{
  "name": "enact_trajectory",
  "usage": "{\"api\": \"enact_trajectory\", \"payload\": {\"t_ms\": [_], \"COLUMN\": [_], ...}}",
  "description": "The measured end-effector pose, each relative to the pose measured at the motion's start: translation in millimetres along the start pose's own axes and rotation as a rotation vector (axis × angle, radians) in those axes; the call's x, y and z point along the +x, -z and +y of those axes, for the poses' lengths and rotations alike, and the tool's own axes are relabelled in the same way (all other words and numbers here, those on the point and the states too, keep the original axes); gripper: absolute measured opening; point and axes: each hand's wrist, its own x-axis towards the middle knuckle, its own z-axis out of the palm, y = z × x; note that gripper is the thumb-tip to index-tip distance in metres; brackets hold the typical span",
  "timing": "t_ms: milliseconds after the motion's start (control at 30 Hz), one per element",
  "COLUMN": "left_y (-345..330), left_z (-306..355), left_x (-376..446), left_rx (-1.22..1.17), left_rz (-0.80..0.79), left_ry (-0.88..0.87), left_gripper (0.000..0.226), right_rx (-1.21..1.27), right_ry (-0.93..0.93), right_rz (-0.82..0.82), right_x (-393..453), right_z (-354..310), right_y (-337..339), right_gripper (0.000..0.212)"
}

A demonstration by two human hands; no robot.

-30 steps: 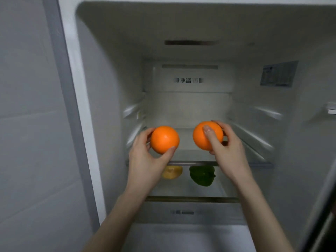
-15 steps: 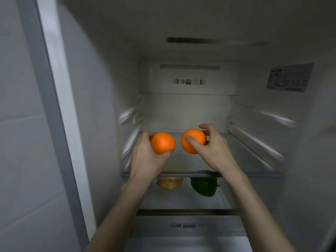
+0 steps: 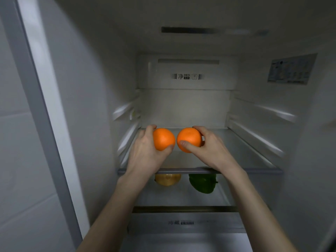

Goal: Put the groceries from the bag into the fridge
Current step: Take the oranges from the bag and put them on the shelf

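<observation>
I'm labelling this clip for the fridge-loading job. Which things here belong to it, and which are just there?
Job:
left hand, left orange
right hand, right orange
glass shelf

Just there:
yellow fruit, green pepper, sticker

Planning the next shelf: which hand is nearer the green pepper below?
Right. The right hand, gripping an orange, sits almost directly above the green pepper on the shelf below; the left hand, with its own orange, is farther left, above the yellow item.

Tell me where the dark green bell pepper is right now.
In the head view, the dark green bell pepper lies on the fridge's lower shelf, right of centre, beside the round yellow fruit and under the glass shelf.
</observation>
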Motion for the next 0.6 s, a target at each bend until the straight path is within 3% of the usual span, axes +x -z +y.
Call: {"api": "enact_trajectory", "payload": {"t_ms": [133,333,467,600], "left_y": [-0.4,-6.0,-6.9,-6.6], "left_z": [0.6,-2.5,-4.7,-5.2], "left_x": [1.0,2.5,3.5,5.3], "left_rx": [-0.004,-0.025,-0.025,0.010], "left_rz": [0.012,-0.001,-0.005,-0.007], "left_ry": [0.030,0.042,0.019,0.016], "left_gripper": [0.069,0.080,0.089,0.077], "right_rx": [-0.009,-0.033,0.013,0.012], "right_ry": [-0.049,-0.050,-0.006,0.092], "right_rz": [-0.015,-0.039,-0.049,-0.053], "right_x": [3.3,4.4,3.8,4.9], "right_z": [4.6,7.5,7.1,10.0], "right_y": [1.1,3.0,3.0,5.2], "right_gripper": [0.081,0.070,0.069,0.074]}}
